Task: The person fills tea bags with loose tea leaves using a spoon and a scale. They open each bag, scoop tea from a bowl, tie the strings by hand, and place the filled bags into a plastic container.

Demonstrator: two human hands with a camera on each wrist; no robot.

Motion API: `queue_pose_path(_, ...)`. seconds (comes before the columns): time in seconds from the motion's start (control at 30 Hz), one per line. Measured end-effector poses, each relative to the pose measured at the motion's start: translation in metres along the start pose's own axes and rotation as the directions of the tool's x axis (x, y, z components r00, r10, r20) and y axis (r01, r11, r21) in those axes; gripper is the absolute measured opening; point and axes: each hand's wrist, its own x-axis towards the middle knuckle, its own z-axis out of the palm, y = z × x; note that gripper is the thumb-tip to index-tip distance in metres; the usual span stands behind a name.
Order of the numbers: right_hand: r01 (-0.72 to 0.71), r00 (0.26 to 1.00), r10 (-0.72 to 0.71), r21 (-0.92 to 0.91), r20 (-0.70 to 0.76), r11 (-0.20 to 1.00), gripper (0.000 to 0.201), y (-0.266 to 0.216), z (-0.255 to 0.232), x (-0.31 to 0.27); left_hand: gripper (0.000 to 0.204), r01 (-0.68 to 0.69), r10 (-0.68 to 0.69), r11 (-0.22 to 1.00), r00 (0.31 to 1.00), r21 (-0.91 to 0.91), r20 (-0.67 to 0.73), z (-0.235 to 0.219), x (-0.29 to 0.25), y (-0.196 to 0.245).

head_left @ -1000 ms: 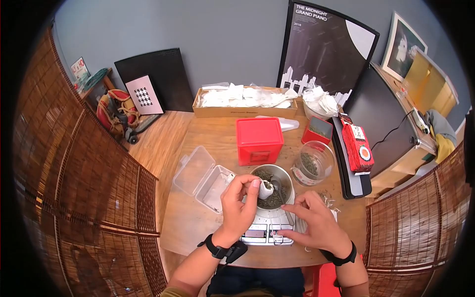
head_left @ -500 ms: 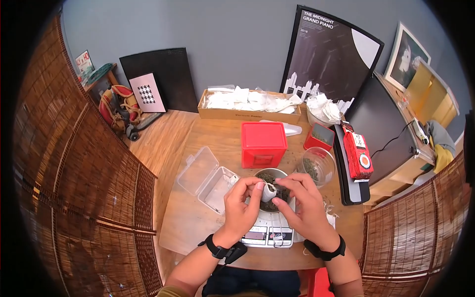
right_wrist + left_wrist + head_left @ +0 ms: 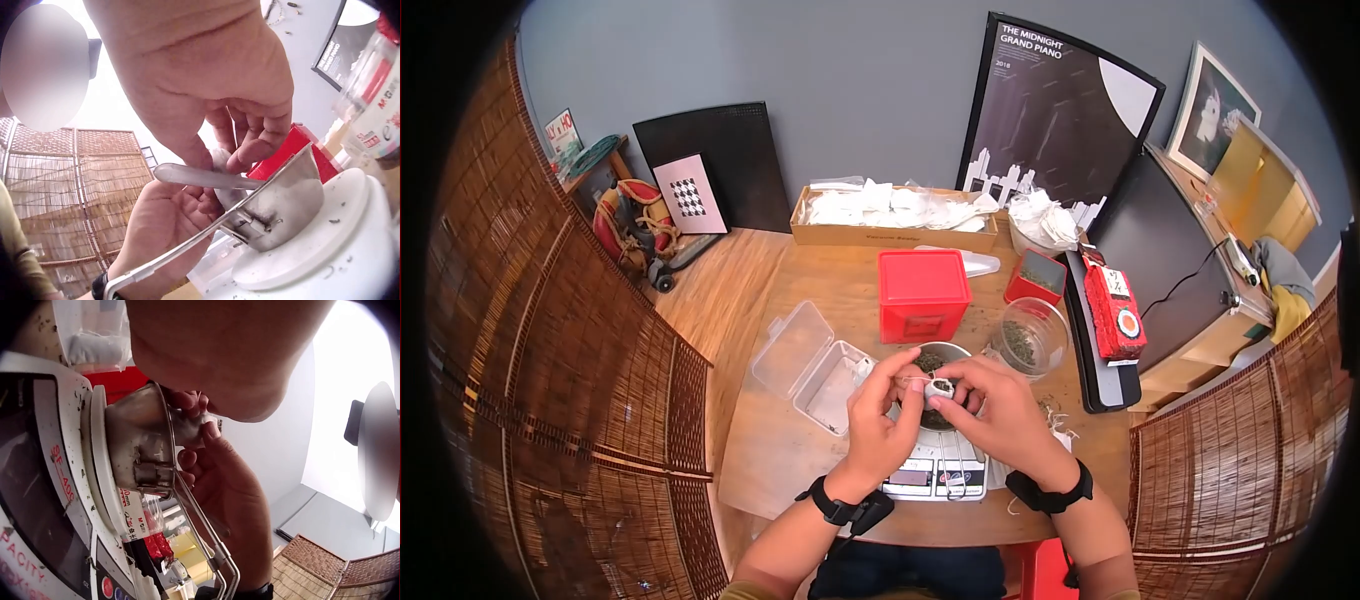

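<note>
Over a metal pot of dried leaves, both hands hold a small white tea bag with dark leaves at its open top. My left hand pinches a thin pale string at the bag's mouth. From the right, my right hand grips the bag's side between thumb and fingers. A spoon handle leans out over the pot's rim in the right wrist view. The pot rests on a white kitchen scale, its wire handle pointing toward me.
An open clear plastic box lies left. Behind the pot stands a red tin. To the right are a clear tub with leaves, a smaller red container and a red packet. A cardboard box of white bags sits at the back.
My right hand has come in from over the pot's handle to the tea bag and now grips it. The left hand stays at the bag's mouth, where a string now shows drawn out leftward.
</note>
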Motion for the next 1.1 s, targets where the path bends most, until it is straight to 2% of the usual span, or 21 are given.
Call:
queue_pose_path(0.07,0.015,1.000,-0.014,0.028,-0.013,1.000,0.032,-0.002,0.000,0.000,0.034,-0.141,0.116,0.961,0.986,0.238,0.119,-0.005,0.003,0.005)
queue_pose_path(0.2,0.042,0.999,-0.041,0.042,-0.032,0.998,0.030,-0.005,0.000,-0.001,0.040,-0.249,0.182,0.911,0.958,0.329,0.220,-0.007,0.006,0.011)
queue_pose_path(0.27,0.023,1.000,-0.023,0.038,-0.003,0.999,0.029,-0.005,-0.002,-0.001,0.030,-0.328,0.247,0.876,0.935,0.353,0.254,-0.009,0.007,0.006)
queue_pose_path(0.57,0.038,0.999,-0.038,0.011,0.011,0.999,0.031,-0.008,-0.006,-0.001,0.011,-0.244,0.191,0.896,0.966,0.371,0.172,-0.006,0.007,0.009)
queue_pose_path(0.7,0.028,1.000,-0.028,0.006,0.010,1.000,0.030,-0.009,-0.007,-0.002,0.010,-0.250,0.200,0.885,0.966,0.392,0.165,-0.006,0.008,0.008)
queue_pose_path(0.77,-0.027,0.999,0.027,-0.007,0.036,1.000,0.029,-0.011,-0.009,-0.001,0.010,-0.253,0.207,0.886,0.966,0.388,0.156,-0.007,0.008,0.006)
queue_pose_path(0.97,0.029,1.000,-0.029,0.031,-0.007,0.999,0.030,-0.018,-0.003,0.002,0.009,-0.290,0.249,0.880,0.956,0.377,0.156,-0.005,0.005,0.011)
queue_pose_path(1.1,0.015,1.000,-0.015,0.036,-0.006,0.999,0.030,-0.019,0.000,0.003,0.009,-0.313,0.284,0.885,0.950,0.345,0.133,-0.006,0.004,0.004)
